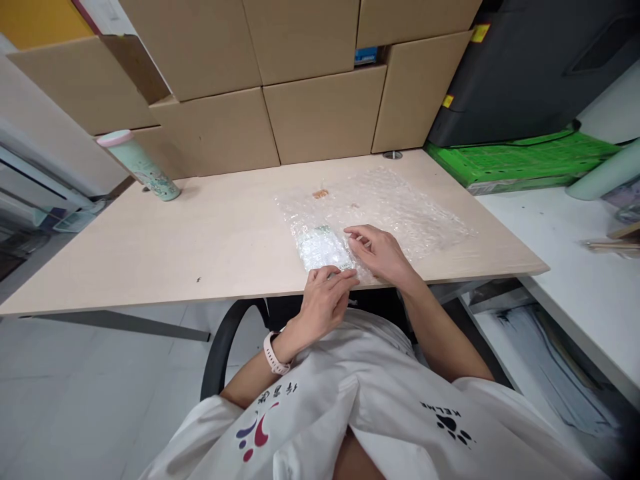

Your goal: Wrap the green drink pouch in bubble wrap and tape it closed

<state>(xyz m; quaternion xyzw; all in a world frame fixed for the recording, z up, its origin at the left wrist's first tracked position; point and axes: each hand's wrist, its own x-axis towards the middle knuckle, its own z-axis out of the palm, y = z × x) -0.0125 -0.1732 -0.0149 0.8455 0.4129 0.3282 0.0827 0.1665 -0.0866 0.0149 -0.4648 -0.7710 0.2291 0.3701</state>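
Observation:
A clear sheet of bubble wrap lies spread on the light wooden table. Its near left corner is folded over a small green and white item, forming a little wrapped bundle. My left hand sits at the table's front edge, fingers curled and pinching the near end of that bundle. My right hand rests on the wrap just right of the bundle, fingers bent and pressing the fold down. A small brown piece lies under or on the far part of the wrap.
A mint green bottle with a pink cap stands at the table's far left. Stacked cardboard boxes line the back. A green crate under a black case sits at the right, beside a white table. A black chair is under me.

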